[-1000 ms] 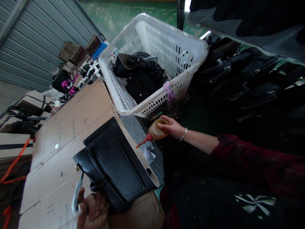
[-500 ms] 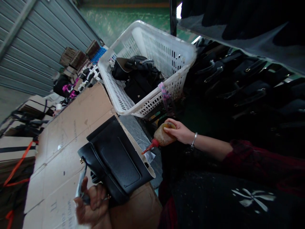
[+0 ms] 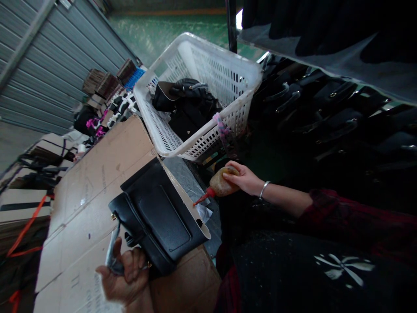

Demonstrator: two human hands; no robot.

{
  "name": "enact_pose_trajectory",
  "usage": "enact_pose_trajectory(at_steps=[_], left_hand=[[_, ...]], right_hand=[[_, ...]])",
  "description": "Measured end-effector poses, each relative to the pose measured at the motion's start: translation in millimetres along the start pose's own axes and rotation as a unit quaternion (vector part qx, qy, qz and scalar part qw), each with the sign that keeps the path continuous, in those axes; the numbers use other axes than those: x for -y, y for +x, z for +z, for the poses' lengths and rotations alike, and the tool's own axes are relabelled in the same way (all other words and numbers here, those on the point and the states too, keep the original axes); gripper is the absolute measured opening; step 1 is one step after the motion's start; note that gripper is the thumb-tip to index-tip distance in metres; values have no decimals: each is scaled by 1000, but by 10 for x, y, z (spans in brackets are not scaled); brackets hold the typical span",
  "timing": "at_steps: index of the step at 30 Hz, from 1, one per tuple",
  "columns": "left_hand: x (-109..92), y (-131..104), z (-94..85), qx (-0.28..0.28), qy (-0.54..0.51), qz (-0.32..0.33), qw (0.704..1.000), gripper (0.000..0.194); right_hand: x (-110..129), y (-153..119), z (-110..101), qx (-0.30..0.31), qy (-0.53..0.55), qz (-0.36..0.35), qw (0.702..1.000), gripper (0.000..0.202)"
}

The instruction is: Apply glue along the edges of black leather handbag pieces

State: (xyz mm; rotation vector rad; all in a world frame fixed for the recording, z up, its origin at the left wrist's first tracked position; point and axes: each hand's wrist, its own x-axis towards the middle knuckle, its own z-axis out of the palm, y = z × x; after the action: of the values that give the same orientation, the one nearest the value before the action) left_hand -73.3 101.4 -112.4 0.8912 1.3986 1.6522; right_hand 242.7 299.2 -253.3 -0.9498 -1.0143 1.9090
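Note:
A black handbag lies tilted on the cardboard, its smooth panel with a stitched pocket outline facing up. At lower left my left hand has its fingers curled round the bag's handle, which is wrapped in pale film. On the right, my right hand grips a squeeze bottle of yellowish-brown content. The bottle's red nozzle points down to the left, near the bag's light-coloured edge flap; whether it touches cannot be told.
A white plastic basket holding black bags stands beyond the cardboard-covered table. Many black bags fill the dark right side. Stacked pieces and orange straps lie at far left. A metal surface shows beside the cardboard.
The bottle has shifted slightly up and left, with its nozzle a little closer to the flap. My left hand still holds the handle; the view has moved slightly.

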Motion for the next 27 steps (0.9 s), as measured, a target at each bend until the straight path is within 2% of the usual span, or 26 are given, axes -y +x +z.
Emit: enact_pose_trajectory(at_steps=[5, 10, 13, 18, 21, 27], left_hand=[[-46, -23, 128, 25, 24, 13, 999, 57], [-52, -25, 167, 17, 30, 8, 999, 50], [-54, -31, 169, 7, 11, -2, 1000, 49], [-66, -57, 147, -28, -70, -41, 996, 51], [-76, -47, 114, -29, -123, -55, 990, 45], [-166, 84, 11, 11, -212, -120, 970, 35]], right_hand=[[-16, -17, -29, 56, -16, -3, 998, 40], [17, 25, -55, -7, -61, -56, 997, 35], [24, 59, -46, -4, -62, -72, 996, 34], [-13, 31, -68, -26, -49, -65, 996, 36], [-11, 31, -63, -48, -16, -55, 997, 38], [64, 18, -57, 30, -41, -32, 998, 40]])
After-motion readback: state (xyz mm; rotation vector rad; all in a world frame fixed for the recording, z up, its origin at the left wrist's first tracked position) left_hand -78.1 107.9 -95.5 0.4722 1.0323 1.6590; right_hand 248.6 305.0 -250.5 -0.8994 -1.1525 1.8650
